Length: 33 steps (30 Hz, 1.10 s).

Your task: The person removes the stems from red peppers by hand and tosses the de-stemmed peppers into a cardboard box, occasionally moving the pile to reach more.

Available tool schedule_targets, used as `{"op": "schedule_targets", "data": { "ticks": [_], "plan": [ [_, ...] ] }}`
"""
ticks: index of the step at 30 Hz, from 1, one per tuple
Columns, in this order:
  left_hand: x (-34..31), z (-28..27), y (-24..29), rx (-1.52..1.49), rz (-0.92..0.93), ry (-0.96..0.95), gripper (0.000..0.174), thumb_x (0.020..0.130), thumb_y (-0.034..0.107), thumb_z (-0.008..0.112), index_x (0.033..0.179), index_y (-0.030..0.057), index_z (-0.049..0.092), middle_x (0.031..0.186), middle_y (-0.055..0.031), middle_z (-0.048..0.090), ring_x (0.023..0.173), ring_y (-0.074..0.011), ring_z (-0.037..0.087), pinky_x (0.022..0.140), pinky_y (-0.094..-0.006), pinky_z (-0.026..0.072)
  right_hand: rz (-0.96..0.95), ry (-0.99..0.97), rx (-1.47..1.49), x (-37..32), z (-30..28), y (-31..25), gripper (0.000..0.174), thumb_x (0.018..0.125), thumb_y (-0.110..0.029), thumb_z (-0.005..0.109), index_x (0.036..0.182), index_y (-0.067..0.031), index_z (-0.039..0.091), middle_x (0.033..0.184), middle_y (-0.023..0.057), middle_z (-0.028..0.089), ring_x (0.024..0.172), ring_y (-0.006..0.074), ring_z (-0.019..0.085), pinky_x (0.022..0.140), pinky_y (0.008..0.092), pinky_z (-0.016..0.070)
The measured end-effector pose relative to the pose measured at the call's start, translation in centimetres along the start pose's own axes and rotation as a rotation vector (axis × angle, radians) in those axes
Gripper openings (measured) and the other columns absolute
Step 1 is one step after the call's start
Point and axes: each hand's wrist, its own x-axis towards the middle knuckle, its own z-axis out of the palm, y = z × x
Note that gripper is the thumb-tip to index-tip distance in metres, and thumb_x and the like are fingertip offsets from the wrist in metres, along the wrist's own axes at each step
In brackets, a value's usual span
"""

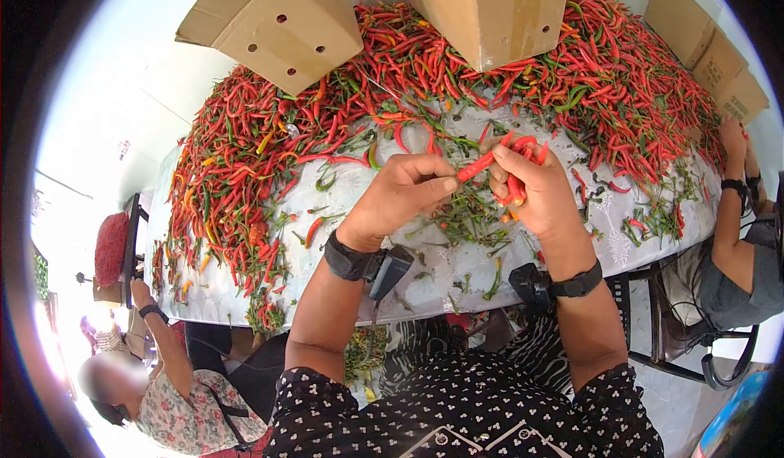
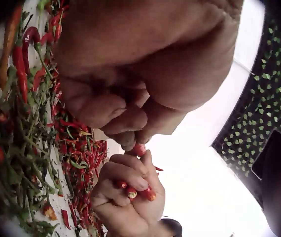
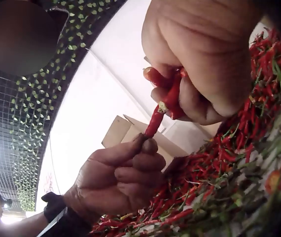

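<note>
Over the near middle of the table, my left hand (image 1: pixel 400 193) pinches one end of a red chili pepper (image 1: pixel 475 167) between thumb and forefinger. The pepper's other end sits at the thumb of my right hand (image 1: pixel 543 197). That hand also grips a small bunch of red chili peppers (image 3: pixel 172 98), several of their cut-looking ends poking out between the fingers in the left wrist view. Both hands are raised above a scatter of green stems (image 1: pixel 474 221). A loose red chili pepper (image 1: pixel 314 230) lies on the table left of my left hand.
Heaped red chilies (image 1: pixel 237 123) with some green and orange ones cover the table's back and sides. Two cardboard boxes (image 1: pixel 278 29) (image 1: pixel 490 17) rise at the back. One person (image 1: pixel 196 401) sits at the left; another person's arm (image 1: pixel 735 205) reaches in at the right.
</note>
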Motion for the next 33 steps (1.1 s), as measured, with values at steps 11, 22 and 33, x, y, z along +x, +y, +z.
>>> {"op": "schedule_targets", "data": {
  "ticks": [11, 22, 33],
  "plan": [
    [-1.0, 0.2, 1.3, 0.09, 0.243, -0.177, 0.016, 0.077, 0.01, 0.066, 0.087, -0.0011, 0.061, 0.076, -0.0025, 0.058, 0.068, -0.0091, 0.053, 0.062, -0.0234, 0.043, 0.154, 0.069, 0.447, 0.9, -1.9, -0.9, 0.016, 0.086, -0.022, 0.056, 0.078, -0.01, 0.051, 0.063, -0.0034, 0.043, 0.051, 0.0048, 0.04, 0.036, 0.0167, 0.0282],
    [-2.1, -6.6, 1.5, 1.051, -0.035, 0.305, 0.02, 0.067, 0.019, 0.065, 0.08, 0.0045, 0.063, 0.072, -0.0109, 0.061, 0.068, -0.0232, 0.06, 0.063, -0.0319, 0.0466, 0.154, 0.09, 0.474, 1.2, -2.3, -0.3, 0.019, 0.087, -0.028, 0.056, 0.081, -0.0095, 0.056, 0.062, -0.0019, 0.047, 0.053, 0.0078, 0.045, 0.036, 0.0165, 0.0275],
    [-0.8, -4.3, -1.3, 1.293, 0.094, 0.053, 0.022, 0.066, 0.021, 0.064, 0.081, 0.0062, 0.062, 0.077, -0.0128, 0.06, 0.074, -0.0308, 0.057, 0.064, -0.0394, 0.0443, 0.151, 0.069, 0.412, 1.5, -2.8, 0.5, 0.023, 0.084, -0.03, 0.059, 0.076, -0.0099, 0.054, 0.065, 0.0015, 0.052, 0.054, 0.0106, 0.049, 0.037, 0.0196, 0.0305]
  ]
}}
